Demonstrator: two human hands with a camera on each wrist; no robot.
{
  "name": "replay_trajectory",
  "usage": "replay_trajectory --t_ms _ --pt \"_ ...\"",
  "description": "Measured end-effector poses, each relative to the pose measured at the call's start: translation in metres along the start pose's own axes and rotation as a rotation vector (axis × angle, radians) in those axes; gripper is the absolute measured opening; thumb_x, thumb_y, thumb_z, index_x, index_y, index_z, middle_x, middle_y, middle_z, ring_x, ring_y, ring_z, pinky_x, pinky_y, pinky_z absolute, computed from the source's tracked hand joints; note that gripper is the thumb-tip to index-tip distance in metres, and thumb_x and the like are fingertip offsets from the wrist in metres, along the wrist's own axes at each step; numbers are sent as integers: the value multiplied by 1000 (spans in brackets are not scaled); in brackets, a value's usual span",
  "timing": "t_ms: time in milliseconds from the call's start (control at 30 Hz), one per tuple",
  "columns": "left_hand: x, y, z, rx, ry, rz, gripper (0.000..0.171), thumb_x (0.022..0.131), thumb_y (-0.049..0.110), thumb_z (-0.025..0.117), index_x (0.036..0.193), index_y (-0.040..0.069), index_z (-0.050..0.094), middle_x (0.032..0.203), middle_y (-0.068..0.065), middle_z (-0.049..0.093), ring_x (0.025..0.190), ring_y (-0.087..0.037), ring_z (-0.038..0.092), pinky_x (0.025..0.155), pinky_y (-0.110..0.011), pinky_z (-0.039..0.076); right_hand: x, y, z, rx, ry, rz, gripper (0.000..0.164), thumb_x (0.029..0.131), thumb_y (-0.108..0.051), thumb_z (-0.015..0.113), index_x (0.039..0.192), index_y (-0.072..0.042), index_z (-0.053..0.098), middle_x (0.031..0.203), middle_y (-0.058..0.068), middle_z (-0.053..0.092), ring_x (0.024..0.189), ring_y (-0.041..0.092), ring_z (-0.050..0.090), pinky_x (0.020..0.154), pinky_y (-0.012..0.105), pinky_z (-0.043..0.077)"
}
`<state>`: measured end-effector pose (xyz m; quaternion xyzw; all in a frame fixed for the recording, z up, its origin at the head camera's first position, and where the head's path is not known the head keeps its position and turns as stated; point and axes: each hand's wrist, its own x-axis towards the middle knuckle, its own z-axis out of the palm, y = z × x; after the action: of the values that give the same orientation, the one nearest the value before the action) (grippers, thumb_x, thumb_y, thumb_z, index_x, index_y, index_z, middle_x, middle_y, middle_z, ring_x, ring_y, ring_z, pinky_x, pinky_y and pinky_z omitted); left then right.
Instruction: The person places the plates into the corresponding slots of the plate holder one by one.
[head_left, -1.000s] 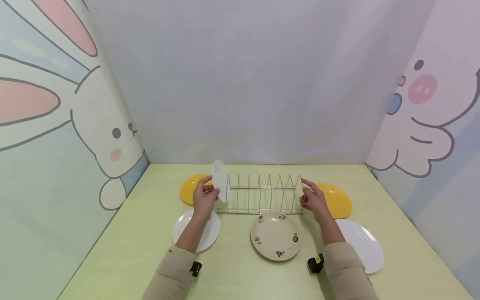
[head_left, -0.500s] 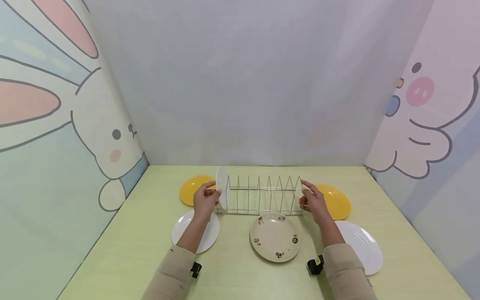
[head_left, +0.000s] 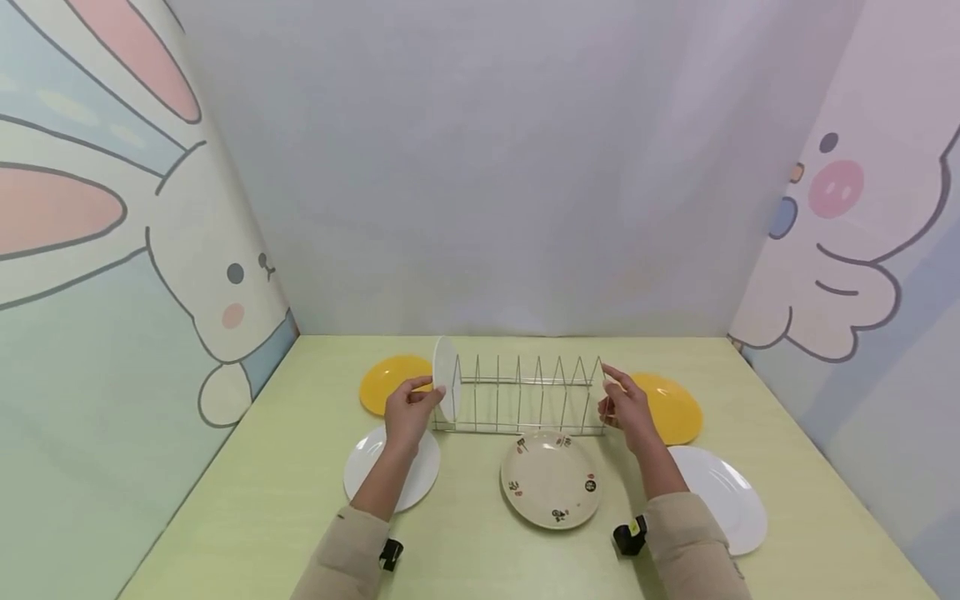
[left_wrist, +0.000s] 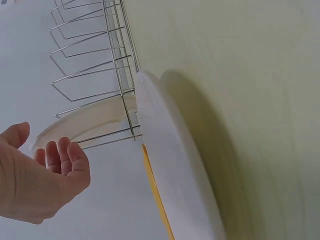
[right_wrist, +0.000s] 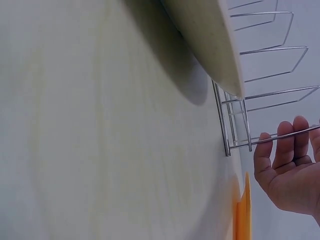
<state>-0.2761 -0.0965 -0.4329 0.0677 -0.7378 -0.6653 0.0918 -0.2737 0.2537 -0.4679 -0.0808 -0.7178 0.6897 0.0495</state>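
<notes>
A wire dish rack (head_left: 517, 408) stands toward the back of the table. In its leftmost slot a white plate (head_left: 444, 375) stands nearly upright. My left hand (head_left: 408, 412) pinches this plate's near left rim between thumb and fingers; the left wrist view shows the fingers (left_wrist: 75, 157) curled by the plate's edge. At the rack's other end my right hand (head_left: 628, 408) holds the end wire, its fingers (right_wrist: 285, 145) curled around it in the right wrist view. A beige plate (head_left: 551, 483) with dark printed figures lies flat in front of the rack.
Left of the rack lie a yellow plate (head_left: 386, 383) and a white plate (head_left: 365, 467), partly under my left arm. On the right are another yellow plate (head_left: 671, 408) and a larger white plate (head_left: 723, 500). A grey backdrop (head_left: 510, 167) closes off the table's back.
The white plate has gone down and slightly right into the rack's left end and turned more upright, my left hand moving with it. The right hand keeps its place on the rack.
</notes>
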Motion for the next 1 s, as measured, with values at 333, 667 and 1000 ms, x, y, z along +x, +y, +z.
replay_trajectory --t_ms 333,667,1000 --pt "-5 -2 -16 26 -64 37 35 82 21 72 111 4 64 87 -8 58 75 -18 51 58 -25 42 -1 3 0 -5 18 -1 44 99 -25 43 142 -15 38 67 6 52 61 19 52 62 34 50" --pt "-1 -2 -36 89 -127 -44 39 84 23 69 119 10 60 90 -7 55 77 -18 53 73 -41 49 0 -1 7 5 16 -21 42 99 -24 44 141 -17 40 67 7 52 62 19 52 62 34 50" --pt "9 -13 -50 147 -154 -41 43 85 26 69 122 8 58 96 -9 55 86 -26 55 77 -44 48 -1 -1 3 0 13 -6 44 100 -25 43 142 -16 38 67 6 52 61 18 52 62 34 50"
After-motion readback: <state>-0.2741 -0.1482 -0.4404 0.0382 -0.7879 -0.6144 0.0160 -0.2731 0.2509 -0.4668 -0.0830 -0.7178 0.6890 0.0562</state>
